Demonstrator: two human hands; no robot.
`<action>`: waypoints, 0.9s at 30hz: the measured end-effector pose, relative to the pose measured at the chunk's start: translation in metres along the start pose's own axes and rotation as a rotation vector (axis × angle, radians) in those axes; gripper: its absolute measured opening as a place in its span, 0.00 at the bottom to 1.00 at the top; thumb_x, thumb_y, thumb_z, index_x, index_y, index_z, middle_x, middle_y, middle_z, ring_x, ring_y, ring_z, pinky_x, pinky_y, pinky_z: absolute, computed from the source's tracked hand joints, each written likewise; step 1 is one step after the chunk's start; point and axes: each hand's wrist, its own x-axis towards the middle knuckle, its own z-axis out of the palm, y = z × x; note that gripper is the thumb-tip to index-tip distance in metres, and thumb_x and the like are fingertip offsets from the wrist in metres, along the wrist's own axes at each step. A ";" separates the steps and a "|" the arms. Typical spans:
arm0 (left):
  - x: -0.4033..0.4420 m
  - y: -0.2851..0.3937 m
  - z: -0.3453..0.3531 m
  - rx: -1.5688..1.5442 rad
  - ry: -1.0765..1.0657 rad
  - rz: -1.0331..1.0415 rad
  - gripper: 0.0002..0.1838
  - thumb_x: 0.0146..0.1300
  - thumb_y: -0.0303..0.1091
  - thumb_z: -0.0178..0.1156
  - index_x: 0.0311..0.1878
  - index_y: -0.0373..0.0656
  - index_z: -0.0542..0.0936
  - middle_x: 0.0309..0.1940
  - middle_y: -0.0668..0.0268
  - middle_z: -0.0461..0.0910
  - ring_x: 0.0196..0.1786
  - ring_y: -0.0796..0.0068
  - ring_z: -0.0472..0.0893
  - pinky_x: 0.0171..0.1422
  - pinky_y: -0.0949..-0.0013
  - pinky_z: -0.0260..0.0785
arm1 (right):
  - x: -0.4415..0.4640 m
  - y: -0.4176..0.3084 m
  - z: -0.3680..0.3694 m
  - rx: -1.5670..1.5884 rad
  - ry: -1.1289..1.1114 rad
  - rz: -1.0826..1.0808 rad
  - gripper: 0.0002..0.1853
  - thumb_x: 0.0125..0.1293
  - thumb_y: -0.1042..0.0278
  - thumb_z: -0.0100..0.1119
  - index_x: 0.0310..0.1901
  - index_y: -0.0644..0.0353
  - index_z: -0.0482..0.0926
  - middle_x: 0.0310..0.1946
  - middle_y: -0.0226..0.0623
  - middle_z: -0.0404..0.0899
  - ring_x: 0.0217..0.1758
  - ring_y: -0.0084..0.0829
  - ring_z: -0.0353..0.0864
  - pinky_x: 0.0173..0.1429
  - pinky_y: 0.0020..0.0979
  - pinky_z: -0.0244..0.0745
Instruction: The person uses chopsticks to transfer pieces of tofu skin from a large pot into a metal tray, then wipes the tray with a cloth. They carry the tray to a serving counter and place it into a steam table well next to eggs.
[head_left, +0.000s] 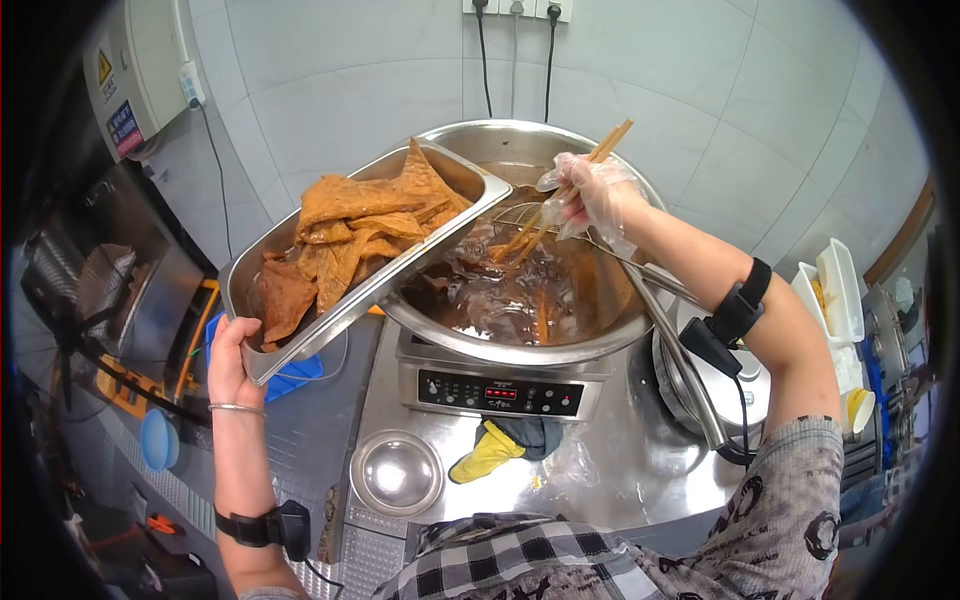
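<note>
My left hand [237,362] is closed around the near left corner of a long steel pan [370,300], which slants over the left rim of a large steel pot [520,353]. Brown, folded sheets that look like tofu skin [355,215] are heaped in the pan. My right hand [595,197], in a clear plastic glove, grips long wooden chopsticks [525,238]. Their lower ends reach into dark, bubbling broth [500,300]. Close beside them is a wire strainer [522,213], partly hidden; its long metal handle [690,375] extends over the pot's right rim.
Below the pot is an induction cooker [500,396] with lit red digits. A small steel bowl [397,473] and a yellow-grey cloth [505,447] lie in front. White containers [838,290] stand at right. A blue bowl [158,440] is at left. The tiled wall bounds the back.
</note>
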 end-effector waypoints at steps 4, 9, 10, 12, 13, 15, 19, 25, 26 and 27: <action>0.003 -0.001 -0.004 0.015 0.031 0.010 0.12 0.46 0.18 0.45 0.37 0.36 0.69 0.38 0.58 0.73 0.41 0.65 0.74 0.47 0.66 0.70 | -0.004 -0.018 -0.014 -0.082 0.006 0.023 0.13 0.53 0.58 0.50 0.23 0.61 0.70 0.16 0.35 0.70 0.15 0.23 0.70 0.22 0.24 0.69; 0.001 0.000 -0.001 0.001 0.008 -0.002 0.12 0.46 0.18 0.45 0.37 0.36 0.69 0.37 0.59 0.72 0.40 0.66 0.74 0.48 0.66 0.69 | 0.008 -0.032 -0.025 -0.152 -0.045 -0.008 0.16 0.56 0.55 0.48 0.25 0.62 0.72 0.16 0.33 0.71 0.11 0.21 0.65 0.16 0.22 0.62; 0.002 0.000 -0.002 0.002 0.008 -0.002 0.12 0.46 0.18 0.45 0.37 0.36 0.69 0.37 0.59 0.72 0.40 0.66 0.74 0.48 0.66 0.69 | 0.009 -0.030 -0.028 -0.176 -0.089 -0.011 0.17 0.57 0.53 0.48 0.27 0.61 0.73 0.15 0.32 0.71 0.11 0.20 0.63 0.16 0.22 0.58; 0.003 -0.001 -0.005 0.019 0.039 0.006 0.12 0.46 0.18 0.45 0.37 0.37 0.69 0.37 0.60 0.73 0.39 0.67 0.74 0.48 0.67 0.69 | 0.007 -0.013 -0.029 -0.132 -0.162 -0.022 0.17 0.58 0.55 0.48 0.27 0.62 0.73 0.16 0.34 0.72 0.11 0.20 0.62 0.15 0.22 0.56; 0.003 -0.001 -0.004 0.018 0.039 0.004 0.12 0.46 0.18 0.45 0.37 0.37 0.69 0.37 0.60 0.73 0.39 0.67 0.74 0.48 0.67 0.69 | 0.006 -0.004 -0.029 -0.091 -0.235 -0.035 0.16 0.58 0.56 0.47 0.27 0.63 0.72 0.16 0.35 0.72 0.11 0.20 0.62 0.14 0.21 0.55; 0.001 -0.001 -0.003 0.019 0.035 0.000 0.12 0.46 0.18 0.45 0.37 0.37 0.69 0.37 0.60 0.73 0.39 0.68 0.74 0.48 0.68 0.69 | 0.014 0.020 -0.033 -0.184 -0.360 -0.146 0.17 0.60 0.52 0.45 0.33 0.60 0.71 0.23 0.35 0.75 0.13 0.20 0.63 0.17 0.22 0.59; 0.001 -0.002 -0.003 0.002 0.034 0.014 0.12 0.47 0.18 0.45 0.37 0.37 0.69 0.36 0.60 0.73 0.39 0.68 0.74 0.47 0.68 0.69 | -0.006 0.031 -0.024 -0.143 -0.454 -0.103 0.18 0.61 0.47 0.42 0.34 0.55 0.72 0.25 0.31 0.75 0.23 0.20 0.69 0.22 0.21 0.65; 0.000 0.000 0.000 0.009 0.031 0.007 0.12 0.47 0.18 0.45 0.37 0.36 0.68 0.36 0.60 0.73 0.39 0.67 0.75 0.46 0.68 0.70 | -0.006 0.038 -0.019 -0.051 -0.282 -0.128 0.11 0.55 0.60 0.51 0.32 0.59 0.72 0.27 0.33 0.73 0.18 0.22 0.70 0.25 0.24 0.70; 0.001 0.000 -0.001 0.012 0.025 0.009 0.12 0.47 0.18 0.45 0.37 0.36 0.68 0.36 0.59 0.72 0.39 0.67 0.75 0.46 0.68 0.70 | -0.009 0.033 -0.020 -0.051 -0.283 -0.127 0.11 0.55 0.60 0.51 0.32 0.59 0.72 0.27 0.33 0.73 0.18 0.22 0.70 0.25 0.24 0.70; 0.001 0.000 -0.001 0.015 0.020 0.011 0.12 0.47 0.18 0.45 0.37 0.36 0.67 0.36 0.59 0.72 0.39 0.67 0.75 0.46 0.67 0.70 | -0.011 0.028 -0.022 -0.035 -0.259 -0.109 0.11 0.54 0.61 0.51 0.31 0.60 0.72 0.26 0.33 0.73 0.18 0.23 0.71 0.24 0.24 0.71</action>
